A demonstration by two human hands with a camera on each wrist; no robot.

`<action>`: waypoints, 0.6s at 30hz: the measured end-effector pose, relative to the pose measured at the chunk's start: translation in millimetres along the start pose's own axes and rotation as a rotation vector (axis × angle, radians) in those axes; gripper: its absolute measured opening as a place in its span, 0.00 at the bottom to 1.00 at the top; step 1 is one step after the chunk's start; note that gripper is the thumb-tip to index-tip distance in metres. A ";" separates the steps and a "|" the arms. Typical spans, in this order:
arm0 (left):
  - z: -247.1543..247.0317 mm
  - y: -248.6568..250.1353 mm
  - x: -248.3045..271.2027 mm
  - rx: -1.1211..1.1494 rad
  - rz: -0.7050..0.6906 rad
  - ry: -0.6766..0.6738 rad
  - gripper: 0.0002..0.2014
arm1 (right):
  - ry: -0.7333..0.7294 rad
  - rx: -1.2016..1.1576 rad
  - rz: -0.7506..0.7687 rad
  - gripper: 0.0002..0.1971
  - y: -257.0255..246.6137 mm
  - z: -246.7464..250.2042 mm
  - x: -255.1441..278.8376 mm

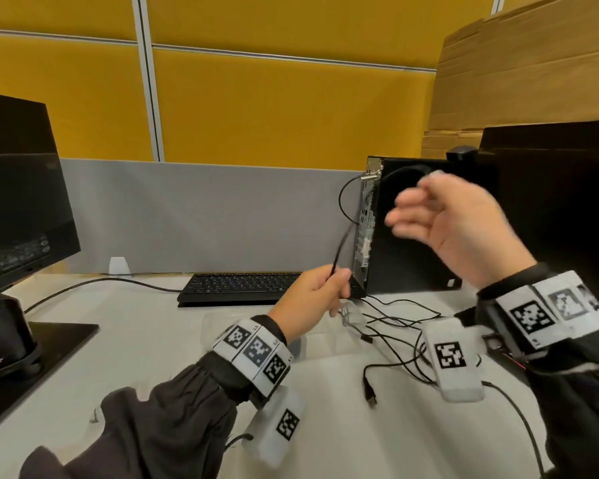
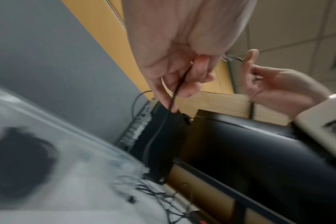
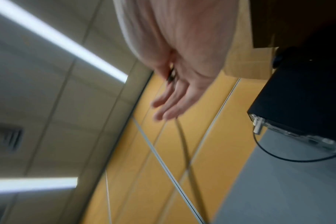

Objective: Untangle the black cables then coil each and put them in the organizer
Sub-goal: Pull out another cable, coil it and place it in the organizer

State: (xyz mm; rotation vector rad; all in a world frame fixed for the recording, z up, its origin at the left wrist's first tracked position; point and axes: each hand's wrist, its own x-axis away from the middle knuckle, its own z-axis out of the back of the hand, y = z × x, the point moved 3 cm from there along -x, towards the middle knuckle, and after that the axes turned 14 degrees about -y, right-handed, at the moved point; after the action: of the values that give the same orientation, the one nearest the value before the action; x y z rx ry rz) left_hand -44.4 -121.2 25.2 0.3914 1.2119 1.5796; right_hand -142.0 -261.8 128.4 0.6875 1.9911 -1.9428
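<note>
My left hand [image 1: 329, 288] pinches a thin black cable [image 1: 341, 205] just above the table. From there the cable rises, loops left and arcs over to my raised right hand [image 1: 440, 209]. That hand is blurred; thumb and forefinger pinch the cable's plug end [image 3: 171, 75] while the other fingers spread. The left wrist view shows the cable [image 2: 155, 134] hanging from my left hand [image 2: 175, 84] down to the tangle. More black cables [image 1: 395, 319] lie tangled on the white table. A clear plastic organizer [image 1: 215, 323] sits behind my left wrist, with a dark coil [image 2: 19, 163] inside.
A black keyboard [image 1: 239, 288] lies at the back, with an upright PC tower [image 1: 412, 229] to its right. Monitors stand at the left [image 1: 14, 202] and right [image 1: 550, 202]. Cardboard boxes [image 1: 526, 81] are stacked behind. A grey divider [image 1: 204, 219] closes the rear.
</note>
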 end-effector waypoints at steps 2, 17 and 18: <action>7.7 -11.9 11.5 -0.007 0.073 -0.059 0.18 | 0.209 -0.248 0.189 0.11 -15.5 24.4 -1.3; 31.5 14.8 13.4 -0.339 -0.036 0.122 0.13 | -0.499 1.028 -0.260 0.15 74.7 -50.5 23.3; 31.8 14.8 15.2 -0.334 -0.036 0.108 0.13 | -0.498 0.930 -0.300 0.13 74.1 -49.3 22.2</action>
State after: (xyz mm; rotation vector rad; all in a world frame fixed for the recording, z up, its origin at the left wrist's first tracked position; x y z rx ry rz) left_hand -34.3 -91.2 46.6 0.0691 1.0041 1.7521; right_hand -116.5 -211.0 56.4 0.0190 0.8724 -2.8518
